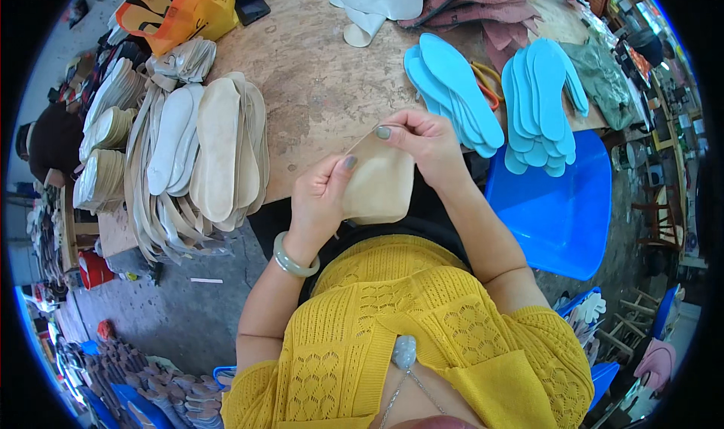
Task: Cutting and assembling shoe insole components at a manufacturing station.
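Observation:
A beige insole [381, 184] is held up in front of me over the near table edge. My left hand [318, 197] pinches its left side between thumb and fingers. At its upper edge, my right hand [428, 144] grips it with the thumb on top. Left of my hands lies a fanned pile of beige insoles [219, 154], with white insoles [172, 139] beside it. To the right are two stacks of light-blue insoles, one nearer my right hand [456, 93] and another farther right [537, 101].
Orange-handled scissors [489, 90] lie between the blue stacks. A blue plastic tub [558, 210] stands right, below the table [332, 67]. Far back are maroon cut pieces [467, 3], white pieces [377, 7], a dark phone [252, 7] and an orange-yellow bag [181, 14]. Someone in dark clothing [56, 142] is at far left.

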### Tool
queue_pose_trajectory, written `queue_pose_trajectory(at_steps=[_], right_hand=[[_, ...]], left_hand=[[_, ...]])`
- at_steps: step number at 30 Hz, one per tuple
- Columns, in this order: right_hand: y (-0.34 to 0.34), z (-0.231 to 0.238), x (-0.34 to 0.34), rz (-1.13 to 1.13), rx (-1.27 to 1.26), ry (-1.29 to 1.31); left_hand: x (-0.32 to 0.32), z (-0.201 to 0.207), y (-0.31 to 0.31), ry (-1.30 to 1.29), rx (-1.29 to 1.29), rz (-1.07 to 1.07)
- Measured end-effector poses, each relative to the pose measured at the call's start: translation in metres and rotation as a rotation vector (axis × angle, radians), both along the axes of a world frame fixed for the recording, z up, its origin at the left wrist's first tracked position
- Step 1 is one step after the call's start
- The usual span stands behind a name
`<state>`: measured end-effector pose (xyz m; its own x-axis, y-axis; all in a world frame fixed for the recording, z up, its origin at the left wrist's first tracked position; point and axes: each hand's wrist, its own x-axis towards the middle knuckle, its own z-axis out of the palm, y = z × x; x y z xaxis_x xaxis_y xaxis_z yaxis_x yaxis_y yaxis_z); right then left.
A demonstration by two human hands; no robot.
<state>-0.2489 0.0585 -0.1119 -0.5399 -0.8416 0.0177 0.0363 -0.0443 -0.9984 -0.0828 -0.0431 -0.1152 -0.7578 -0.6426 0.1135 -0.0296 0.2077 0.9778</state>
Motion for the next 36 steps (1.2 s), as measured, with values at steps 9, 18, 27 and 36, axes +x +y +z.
queue_pose_trajectory(at_steps=[9, 18, 27, 36], right_hand=[[-0.007, 0.036, -0.021, 0.207, 0.057, -0.083], [-0.006, 0.057, -0.07, 0.219, -0.03, 0.401], [-0.019, 0.023, -0.084, 0.111, 0.013, 0.787], [0.017, 0.037, -0.079, 0.039, 0.443, 0.205]], left_hand=[[0.019, -0.006, -0.009, 0.015, 0.503, -0.284], [0.007, 0.039, -0.052, -0.166, -0.55, -0.091], [-0.016, 0.028, -0.051, -0.144, -0.814, 0.059], [-0.012, 0.015, -0.053, -0.19, -0.593, -0.14]])
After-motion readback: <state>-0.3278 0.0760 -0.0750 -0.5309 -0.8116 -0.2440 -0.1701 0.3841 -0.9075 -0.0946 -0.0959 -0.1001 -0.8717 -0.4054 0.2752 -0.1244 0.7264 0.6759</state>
